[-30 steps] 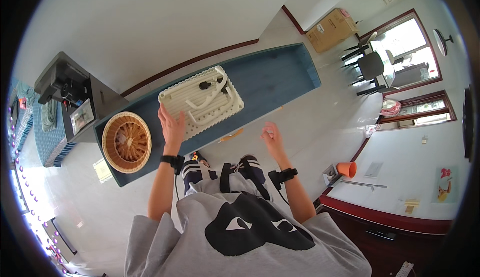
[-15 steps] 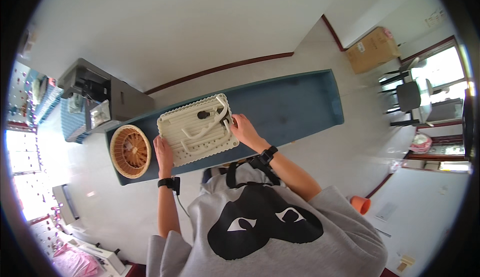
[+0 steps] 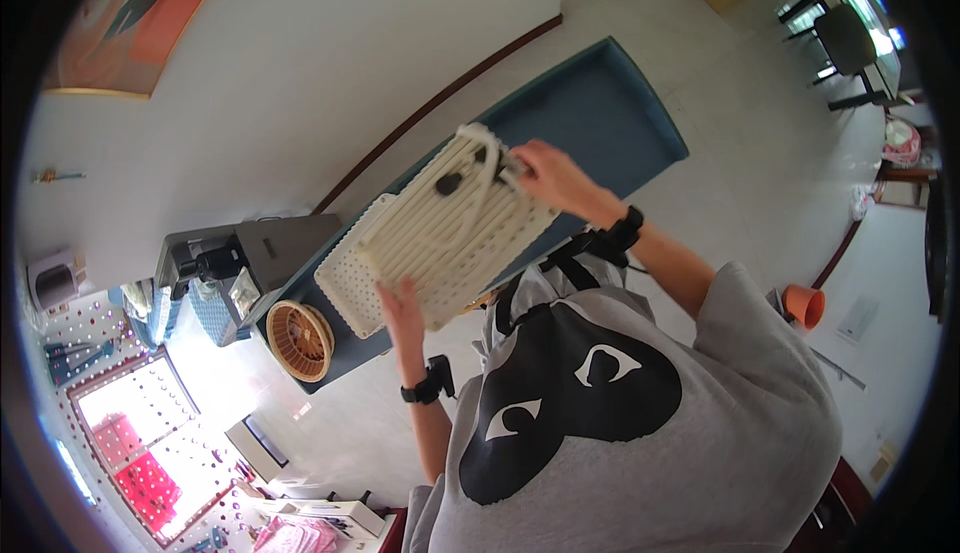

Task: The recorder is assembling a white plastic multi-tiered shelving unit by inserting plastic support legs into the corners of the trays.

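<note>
Grey cloth fills my near view, the wearer's shirt (image 3: 560, 433) with its large black print. Just beyond it, the left hand (image 3: 403, 321) sits at the near left edge of the cream ribbed rack (image 3: 415, 221); its fingers touch that edge, but I cannot tell whether they close under it. The right hand (image 3: 560, 181) has its fingers bent around the right edge, gripping there. The rack slants over the blue counter (image 3: 595, 103), its near edge reaching past the counter's near side, and it is slightly blurred. A perforated cream panel (image 3: 348, 275) shows at its left; from here I can't tell if the two are joined.

I judge the weak point to be the left side: if those fingers only press, the rack could tip or slide off toward the shirt. If the panel is separate, dragging on it could pull it along. The curved white tube (image 3: 487, 178) and black knob (image 3: 449, 185) on the upper face look able to swing, and a tilt might let them knock the right fingers.

Farther left, the wicker basket (image 3: 324, 355) stands near the panel, so a wide leftward turn could bump it. Beyond lies the grey cabinet (image 3: 290, 243).
</note>
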Demonstrator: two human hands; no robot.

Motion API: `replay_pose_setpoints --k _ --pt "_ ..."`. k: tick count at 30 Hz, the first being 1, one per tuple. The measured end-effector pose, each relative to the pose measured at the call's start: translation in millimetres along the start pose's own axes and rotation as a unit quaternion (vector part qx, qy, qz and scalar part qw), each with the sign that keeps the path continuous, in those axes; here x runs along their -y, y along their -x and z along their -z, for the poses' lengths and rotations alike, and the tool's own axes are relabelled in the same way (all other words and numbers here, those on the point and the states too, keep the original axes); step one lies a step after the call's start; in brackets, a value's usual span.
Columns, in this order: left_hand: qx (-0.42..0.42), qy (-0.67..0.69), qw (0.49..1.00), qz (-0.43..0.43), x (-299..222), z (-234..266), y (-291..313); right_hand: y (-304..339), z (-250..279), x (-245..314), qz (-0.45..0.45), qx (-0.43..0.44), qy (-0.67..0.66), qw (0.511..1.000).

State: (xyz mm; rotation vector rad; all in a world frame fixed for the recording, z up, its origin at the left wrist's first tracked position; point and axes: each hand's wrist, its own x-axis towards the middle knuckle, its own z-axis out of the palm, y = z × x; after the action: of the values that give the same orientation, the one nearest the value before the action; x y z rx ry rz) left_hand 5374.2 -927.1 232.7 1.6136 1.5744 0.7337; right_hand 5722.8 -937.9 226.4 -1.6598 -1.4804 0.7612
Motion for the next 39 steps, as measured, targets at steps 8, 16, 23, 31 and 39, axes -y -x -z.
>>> replay_pose_setpoints --k 8,16,23,31,39 --pt "0.254 0.065 0.965 0.007 -29.9 -144.4 -23.5 49.3 66.7 -102.7 -0.159 -0.161 0.059 0.972" --pt "0.170 -0.202 0.938 -0.224 -37.2 -186.1 -23.4 90.0 40.5 -178.6 -0.208 -0.158 0.046 0.964" --pt "0.289 -0.386 0.829 -0.284 -25.0 -209.4 -34.2 86.8 41.7 -158.2 -0.078 -0.171 0.127 0.974" --pt "0.230 -0.480 0.786 -0.315 -20.2 -232.6 -48.0 80.2 27.1 -176.0 -0.060 -0.172 0.199 0.963" --pt "0.222 -0.488 0.755 -0.377 -27.3 -225.1 -66.3 79.2 29.7 -176.0 -0.035 -0.195 0.188 0.962"
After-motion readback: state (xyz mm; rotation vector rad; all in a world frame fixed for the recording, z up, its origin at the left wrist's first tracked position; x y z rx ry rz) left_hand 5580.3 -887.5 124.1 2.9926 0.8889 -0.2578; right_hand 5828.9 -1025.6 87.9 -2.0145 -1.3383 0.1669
